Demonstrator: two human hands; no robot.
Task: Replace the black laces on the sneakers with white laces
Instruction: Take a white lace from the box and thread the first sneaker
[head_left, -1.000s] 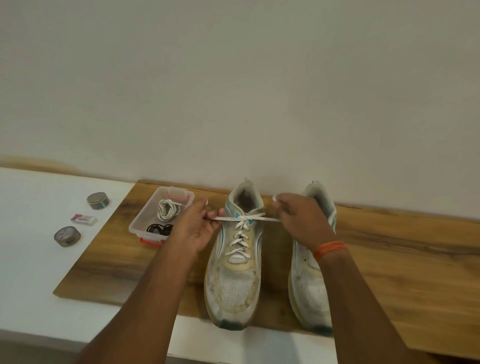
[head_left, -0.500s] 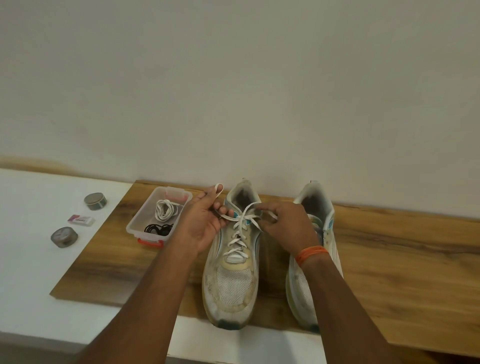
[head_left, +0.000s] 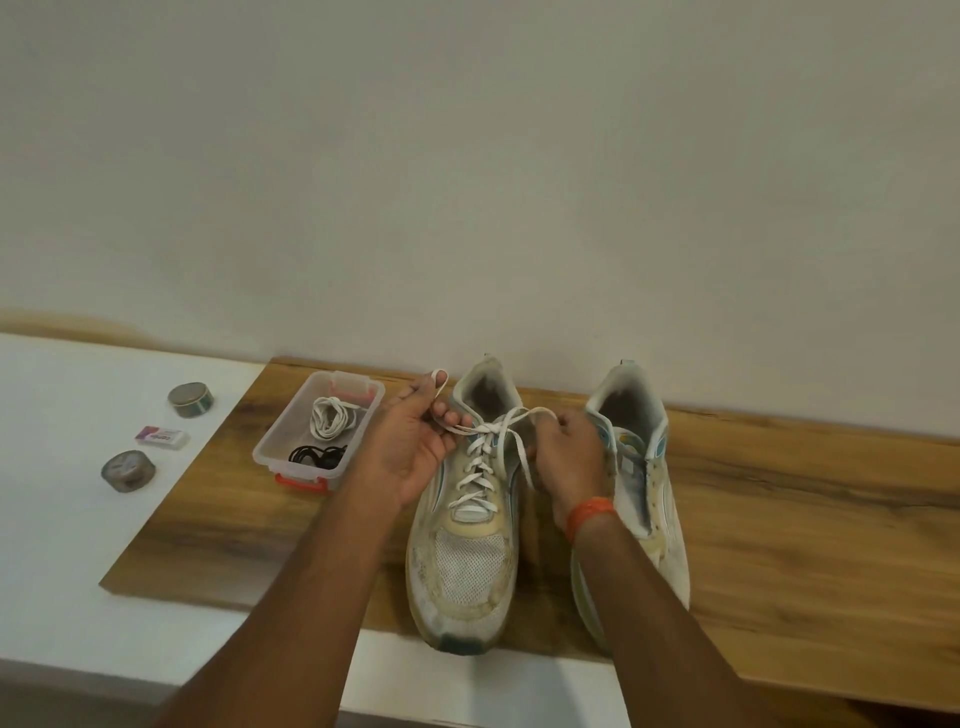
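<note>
Two worn white sneakers stand side by side on a wooden board (head_left: 779, 519), toes toward me. The left sneaker (head_left: 467, 561) is threaded with a white lace (head_left: 478, 462) up to its top eyelets. My left hand (head_left: 410, 447) pinches a small loop of that lace at the upper left of the shoe. My right hand (head_left: 569, 452) pinches the lace's other end, which arcs over the shoe's collar. The right sneaker (head_left: 644, 467) shows no lace and is partly hidden behind my right wrist.
A clear plastic box (head_left: 291, 431) with red clips stands left of the shoes, holding a coiled white lace (head_left: 332, 421) and a bundled black lace (head_left: 317, 456). On the white surface farther left lie two round tins (head_left: 190, 399) (head_left: 128, 470) and an eraser (head_left: 162, 436).
The lace ends were pulled taut sideways across the left sneaker a second ago. Both hands have since come inward and formed loops of lace above the top eyelets.
</note>
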